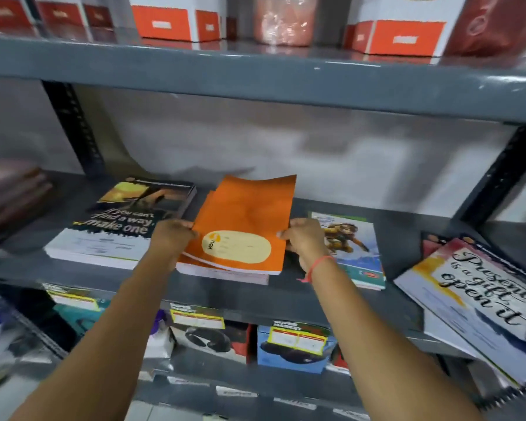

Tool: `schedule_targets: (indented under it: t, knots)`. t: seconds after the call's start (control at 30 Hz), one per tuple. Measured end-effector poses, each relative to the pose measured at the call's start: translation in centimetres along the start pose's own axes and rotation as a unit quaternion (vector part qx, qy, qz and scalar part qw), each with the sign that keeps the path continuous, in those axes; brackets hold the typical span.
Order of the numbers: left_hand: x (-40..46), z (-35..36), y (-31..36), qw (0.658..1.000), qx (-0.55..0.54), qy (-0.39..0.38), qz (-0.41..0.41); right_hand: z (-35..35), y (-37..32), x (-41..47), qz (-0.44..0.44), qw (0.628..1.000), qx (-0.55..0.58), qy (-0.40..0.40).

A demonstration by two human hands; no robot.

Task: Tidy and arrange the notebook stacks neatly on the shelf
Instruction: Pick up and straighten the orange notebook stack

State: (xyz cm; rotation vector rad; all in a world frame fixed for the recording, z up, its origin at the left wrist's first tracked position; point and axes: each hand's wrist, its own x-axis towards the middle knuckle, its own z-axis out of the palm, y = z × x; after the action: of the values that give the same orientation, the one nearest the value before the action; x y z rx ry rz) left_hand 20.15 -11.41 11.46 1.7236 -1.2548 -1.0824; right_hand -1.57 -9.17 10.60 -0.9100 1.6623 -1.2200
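1. I see a grey metal shelf (pixel 286 294) with piles of notebooks lying flat on it.
2. In the middle is the orange notebook stack (pixel 225 268). It sits near the front edge of the shelf.
3. My left hand (pixel 172 233) grips the left edge of the top orange notebook (pixel 246 220). The fingers are pinched on the cover.
4. My right hand (pixel 305 238) grips the right edge of the same notebook. Those fingers are pinched on it too.
5. The top orange notebook is lifted a bit at the back, and its cover bends. Its front edge is close to the pile under it.
6. A red thread (pixel 316 267) is tied round my right wrist.
7. Just to the left is a thick dark notebook stack (pixel 119 226) with the words "make one" on it.
8. Just to the right, behind my right hand, is a lion notebook stack (pixel 356 250).
9. Far right, a messy white notebook stack (pixel 480 302) lies tilted and hangs over the shelf edge.
10. Orange and white boxes (pixel 407 38) stand on the shelf above.
11. More boxed goods (pixel 295 347) sit on the shelf below.
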Motion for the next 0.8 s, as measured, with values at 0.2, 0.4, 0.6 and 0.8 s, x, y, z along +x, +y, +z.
schedule_targets:
  t: [0.2, 0.4, 0.6, 0.8]
  knots:
    - [1.9, -1.1, -2.8, 0.975, 0.213, 0.067, -0.006, 4.0, 1.3, 0.1, 0.003, 0.983, -0.183, 0.001]
    - [2.1, -1.4, -2.6, 0.901, 0.433, 0.033, 0.006, 4.6, 2.1, 0.1, -0.027, 0.946, -0.323, 0.026]
    - [1.2, 0.8, 0.1, 0.882, 0.449, 0.089, 0.114, 1.8, 1.0, -1.5, -0.087, 0.958, -0.252, 0.104]
    - [-3.6, 12.0, 4.5, 0.897, 0.327, -0.010, 0.298, -7.9, 1.8, -2.6, -0.093, 0.936, -0.225, 0.254]
